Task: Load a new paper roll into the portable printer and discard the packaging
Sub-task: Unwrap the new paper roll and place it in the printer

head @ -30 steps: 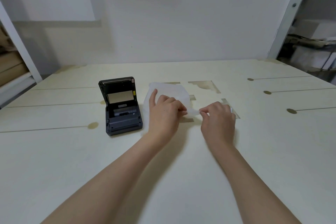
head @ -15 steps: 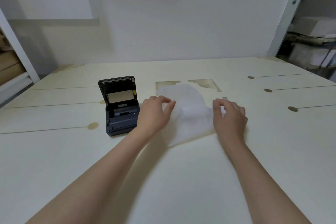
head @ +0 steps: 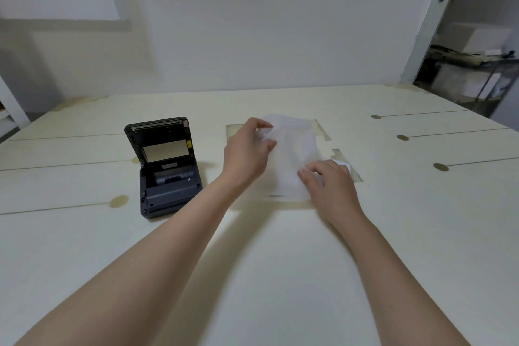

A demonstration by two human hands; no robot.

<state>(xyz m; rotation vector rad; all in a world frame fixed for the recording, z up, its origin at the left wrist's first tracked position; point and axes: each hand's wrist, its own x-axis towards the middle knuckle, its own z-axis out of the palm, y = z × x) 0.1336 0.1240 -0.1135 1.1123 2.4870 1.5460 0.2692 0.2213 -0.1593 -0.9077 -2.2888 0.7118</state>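
Observation:
A dark portable printer stands on the table left of centre with its lid tipped up and its paper bay showing. To its right a white translucent wrapper is held just above the tabletop. My left hand pinches the wrapper's upper left edge between thumb and fingers. My right hand grips its lower right corner, and a small white piece shows behind those fingers. I cannot tell whether a paper roll is inside the wrapper.
The cream table has several slots ending in round holes at the right and left, and worn bare patches under the wrapper. A white wall stands behind. Shelving with boxes is at the far right.
The wrapper has been turned and spread taller between the hands. My left hand moved right and up to its top edge; my right hand moved slightly left and nearer.

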